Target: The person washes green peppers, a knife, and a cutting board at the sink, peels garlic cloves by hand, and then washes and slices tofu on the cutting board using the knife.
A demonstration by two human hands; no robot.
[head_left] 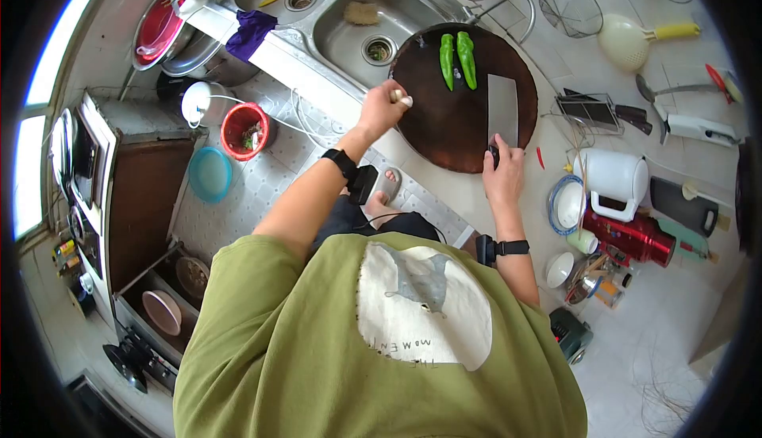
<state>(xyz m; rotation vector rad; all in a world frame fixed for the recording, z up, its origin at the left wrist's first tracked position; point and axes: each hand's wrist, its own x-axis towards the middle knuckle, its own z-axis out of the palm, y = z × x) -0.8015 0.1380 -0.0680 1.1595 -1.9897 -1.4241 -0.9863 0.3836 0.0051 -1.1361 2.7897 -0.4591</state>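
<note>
1. Tiled kitchen; a steel sink [333,37] adjoins the dark round board [444,132].
2. Left hand [385,110]: fingers closed on small pale pieces [406,101], perhaps garlic; likely light, firm, slippery. Pinch their sides.
3. Green peppers [467,61] lie on the board, probably light, crisp, bruisable; grip mid-length.
4. Cleaver [502,109] over the board, stiff, likely blade-heavy; right hand [506,172] clamped on its dark handle, the safe hold.

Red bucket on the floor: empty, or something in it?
Not empty: green and pale scraps show inside the red bucket. How deep they go, I cannot tell.
</note>
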